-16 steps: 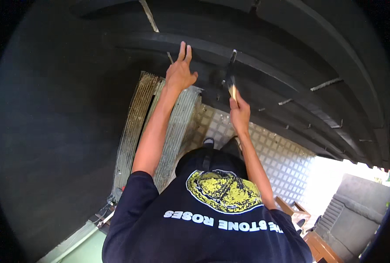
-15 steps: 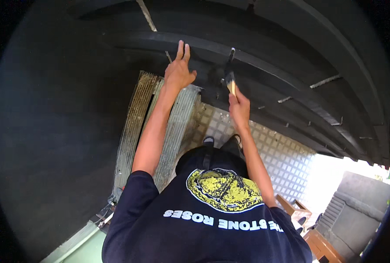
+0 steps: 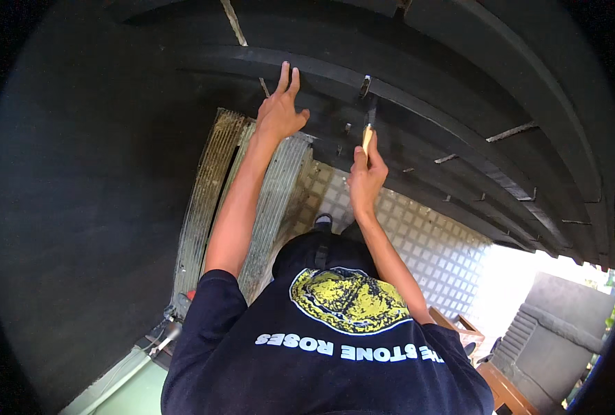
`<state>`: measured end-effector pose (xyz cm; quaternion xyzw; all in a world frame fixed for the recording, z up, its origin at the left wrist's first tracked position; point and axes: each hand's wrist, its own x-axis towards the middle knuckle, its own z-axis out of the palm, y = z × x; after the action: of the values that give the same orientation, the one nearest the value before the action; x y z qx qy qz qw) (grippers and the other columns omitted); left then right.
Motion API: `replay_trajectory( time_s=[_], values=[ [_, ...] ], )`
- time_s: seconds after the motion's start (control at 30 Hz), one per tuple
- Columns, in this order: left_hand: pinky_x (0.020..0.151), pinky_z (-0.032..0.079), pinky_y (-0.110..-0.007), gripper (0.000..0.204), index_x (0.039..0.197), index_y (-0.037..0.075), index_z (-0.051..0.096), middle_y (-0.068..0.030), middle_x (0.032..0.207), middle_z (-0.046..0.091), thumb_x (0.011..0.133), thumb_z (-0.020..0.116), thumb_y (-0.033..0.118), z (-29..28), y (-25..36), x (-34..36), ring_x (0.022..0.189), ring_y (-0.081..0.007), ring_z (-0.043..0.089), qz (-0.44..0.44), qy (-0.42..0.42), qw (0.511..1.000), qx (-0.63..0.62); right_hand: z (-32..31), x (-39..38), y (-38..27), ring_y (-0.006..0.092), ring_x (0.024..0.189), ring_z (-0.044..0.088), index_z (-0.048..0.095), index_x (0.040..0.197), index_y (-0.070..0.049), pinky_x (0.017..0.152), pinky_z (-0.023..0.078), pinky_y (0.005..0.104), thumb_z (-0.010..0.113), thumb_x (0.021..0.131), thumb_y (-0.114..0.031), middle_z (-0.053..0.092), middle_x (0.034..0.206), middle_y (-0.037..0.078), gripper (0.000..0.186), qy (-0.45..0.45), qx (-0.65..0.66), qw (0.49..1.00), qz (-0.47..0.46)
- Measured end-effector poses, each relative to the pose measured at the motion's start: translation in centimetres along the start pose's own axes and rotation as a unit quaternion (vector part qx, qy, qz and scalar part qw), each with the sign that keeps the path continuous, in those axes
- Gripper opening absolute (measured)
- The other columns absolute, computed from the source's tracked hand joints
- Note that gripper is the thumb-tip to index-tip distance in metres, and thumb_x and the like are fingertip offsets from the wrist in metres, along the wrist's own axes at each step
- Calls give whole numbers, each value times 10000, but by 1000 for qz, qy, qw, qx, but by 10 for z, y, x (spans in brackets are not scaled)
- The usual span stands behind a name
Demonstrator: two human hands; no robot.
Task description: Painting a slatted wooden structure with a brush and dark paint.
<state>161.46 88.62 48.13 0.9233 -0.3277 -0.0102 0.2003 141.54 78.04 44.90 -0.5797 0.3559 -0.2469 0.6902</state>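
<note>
Between the fingers and thumb of my right hand (image 3: 368, 176) is a paintbrush (image 3: 368, 140) with a pale wooden handle. Its dark bristles point away from me, against the black slatted surface (image 3: 418, 131); whether the tips touch is hard to make out. Just beyond them a short gap with a light edge (image 3: 365, 84) shows in the black slat. My left hand (image 3: 280, 114) is open and holds nothing. Two of its fingers stretch out to the edge of a long black slat (image 3: 307, 68), and the thumb stands apart.
Corrugated, weathered panels (image 3: 273, 180) lean below my left forearm. Several pale unpainted slits (image 3: 511, 131) mark the black slats on the right. A tiled floor (image 3: 446, 242) lies below, with brown wooden furniture (image 3: 508, 391) at lower right and a pale green surface (image 3: 131, 391) at lower left.
My right hand has shifted slightly left and turned the brush, so its bristles now point more to the right of where they were. My left hand has barely moved.
</note>
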Motion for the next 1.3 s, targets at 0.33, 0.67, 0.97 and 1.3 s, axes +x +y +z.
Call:
replay_trajectory(
  time_s=[0.33, 0.67, 0.97, 1.3],
  values=[
    [885, 545, -488, 948, 1567, 105, 249, -99, 1671, 91, 771, 743, 249, -3, 4, -3, 1040, -426, 658, -7, -1, 1000, -14, -15, 9, -1, 15, 531, 352, 530, 1448, -148, 419, 244, 191, 585, 959, -27, 454, 733, -71, 507, -41, 144, 978, 145],
    [894, 539, -487, 944, 1563, 103, 259, -96, 1670, 98, 764, 745, 234, -4, 6, -2, 1064, -411, 651, -5, 0, 1000, -21, -25, -1, -32, 9, 535, 353, 502, 1465, -126, 421, 254, 165, 597, 959, -31, 455, 747, -68, 524, -37, 181, 976, 118],
    [867, 547, -482, 947, 1564, 100, 249, -106, 1667, 106, 768, 740, 245, -1, 2, -1, 1028, -421, 661, 2, 9, 1000, -19, -14, -16, -32, 17, 532, 327, 465, 1496, -146, 446, 259, 187, 584, 956, -8, 402, 711, -99, 570, -51, 113, 987, 101],
    [861, 548, -477, 965, 1567, 99, 234, -102, 1670, 94, 767, 753, 247, 1, 3, -1, 1002, -414, 670, -6, 2, 1000, -11, -17, -4, -37, 32, 539, 371, 472, 1489, -119, 441, 296, 224, 589, 976, -80, 445, 718, -69, 527, -63, 56, 996, 37]
  ],
)
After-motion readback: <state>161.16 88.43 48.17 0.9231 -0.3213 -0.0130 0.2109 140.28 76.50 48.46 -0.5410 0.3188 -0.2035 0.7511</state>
